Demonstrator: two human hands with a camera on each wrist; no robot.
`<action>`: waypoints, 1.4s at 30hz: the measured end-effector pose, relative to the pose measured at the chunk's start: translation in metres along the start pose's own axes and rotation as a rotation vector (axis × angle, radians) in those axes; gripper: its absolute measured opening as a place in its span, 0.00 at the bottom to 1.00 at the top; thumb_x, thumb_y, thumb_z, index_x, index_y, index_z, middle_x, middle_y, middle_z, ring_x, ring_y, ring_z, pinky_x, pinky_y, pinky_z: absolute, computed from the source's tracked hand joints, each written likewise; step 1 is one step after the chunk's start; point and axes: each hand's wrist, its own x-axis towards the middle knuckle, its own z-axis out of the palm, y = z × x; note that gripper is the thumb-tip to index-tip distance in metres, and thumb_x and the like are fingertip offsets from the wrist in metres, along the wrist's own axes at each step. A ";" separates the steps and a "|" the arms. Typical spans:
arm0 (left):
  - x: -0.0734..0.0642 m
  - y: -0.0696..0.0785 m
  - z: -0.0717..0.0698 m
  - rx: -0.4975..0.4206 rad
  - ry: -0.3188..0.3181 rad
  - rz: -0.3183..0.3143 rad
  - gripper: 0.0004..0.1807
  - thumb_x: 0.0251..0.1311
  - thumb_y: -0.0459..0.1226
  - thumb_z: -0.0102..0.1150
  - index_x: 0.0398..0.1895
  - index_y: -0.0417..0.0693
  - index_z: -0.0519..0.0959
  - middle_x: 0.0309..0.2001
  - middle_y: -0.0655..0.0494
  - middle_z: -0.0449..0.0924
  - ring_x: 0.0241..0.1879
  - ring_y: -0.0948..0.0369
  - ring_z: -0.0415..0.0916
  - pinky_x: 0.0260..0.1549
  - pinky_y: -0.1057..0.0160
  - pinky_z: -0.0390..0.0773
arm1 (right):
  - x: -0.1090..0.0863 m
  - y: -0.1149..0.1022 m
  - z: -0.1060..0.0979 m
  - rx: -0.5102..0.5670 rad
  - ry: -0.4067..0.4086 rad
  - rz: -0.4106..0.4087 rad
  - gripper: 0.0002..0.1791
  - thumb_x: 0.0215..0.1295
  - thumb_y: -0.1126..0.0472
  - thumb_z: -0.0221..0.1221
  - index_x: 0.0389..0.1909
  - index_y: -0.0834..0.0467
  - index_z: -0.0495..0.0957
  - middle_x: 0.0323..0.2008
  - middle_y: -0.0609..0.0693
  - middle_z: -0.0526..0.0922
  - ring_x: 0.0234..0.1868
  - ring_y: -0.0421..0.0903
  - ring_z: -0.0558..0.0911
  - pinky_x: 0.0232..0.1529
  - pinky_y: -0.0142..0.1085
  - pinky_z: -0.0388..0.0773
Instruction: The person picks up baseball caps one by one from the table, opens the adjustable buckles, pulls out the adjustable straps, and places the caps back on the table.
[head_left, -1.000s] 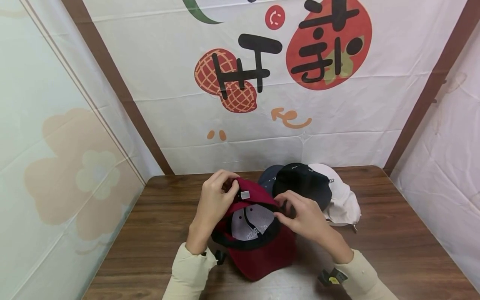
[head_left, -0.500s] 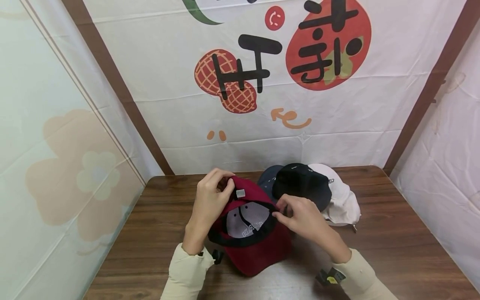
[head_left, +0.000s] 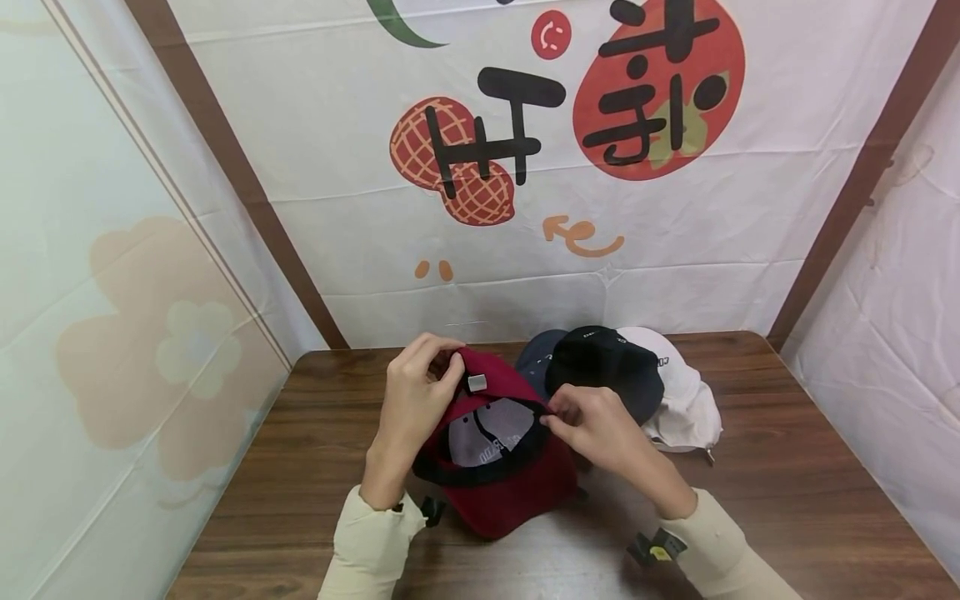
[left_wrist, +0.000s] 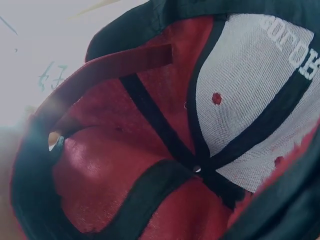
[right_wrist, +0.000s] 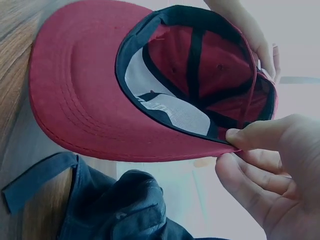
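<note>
A dark red baseball cap (head_left: 510, 492) is held tilted, its opening facing me and its brim low toward the front. Its lining shows black seam tape, a white mesh panel and a small white tag. My left hand (head_left: 414, 400) grips the back edge at the cap's left, beside the tag. With thumb and fingertips, my right hand (head_left: 603, 425) pinches the rim on the right side. The left wrist view looks into the crown (left_wrist: 150, 105), with the red back strap across it. In the right wrist view, the thumb (right_wrist: 255, 136) presses the sweatband near the brim's corner.
Behind my right hand a black cap (head_left: 611, 375) overlaps a navy cap (head_left: 536, 358) and a white cap (head_left: 693, 412) on the wooden table (head_left: 795, 500). A printed white cloth (head_left: 375, 250) hangs at the table's back edge.
The red cap and both hands have shifted a little left and toward the back. Its brim sits higher in the head view. The grip of both hands stays the same.
</note>
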 end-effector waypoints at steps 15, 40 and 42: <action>0.006 0.005 -0.012 0.018 0.046 0.020 0.07 0.68 0.26 0.63 0.42 0.41 0.89 0.36 0.47 0.85 0.29 0.61 0.80 0.26 0.69 0.77 | 0.019 -0.008 0.012 -0.049 0.078 -0.132 0.08 0.61 0.64 0.76 0.32 0.55 0.84 0.29 0.45 0.89 0.27 0.34 0.85 0.32 0.30 0.83; 0.009 0.009 -0.021 0.021 0.093 0.013 0.08 0.66 0.25 0.63 0.44 0.39 0.88 0.39 0.48 0.87 0.32 0.57 0.83 0.38 0.73 0.81 | 0.042 -0.006 0.044 -0.065 0.140 -0.149 0.09 0.62 0.68 0.74 0.30 0.56 0.82 0.29 0.48 0.89 0.28 0.39 0.88 0.31 0.31 0.85; 0.008 0.008 -0.021 0.024 0.089 0.007 0.08 0.66 0.25 0.63 0.44 0.39 0.88 0.39 0.48 0.87 0.33 0.57 0.83 0.39 0.74 0.80 | 0.043 -0.004 0.048 -0.075 0.133 -0.138 0.10 0.63 0.68 0.74 0.31 0.56 0.81 0.29 0.48 0.89 0.28 0.39 0.87 0.31 0.30 0.84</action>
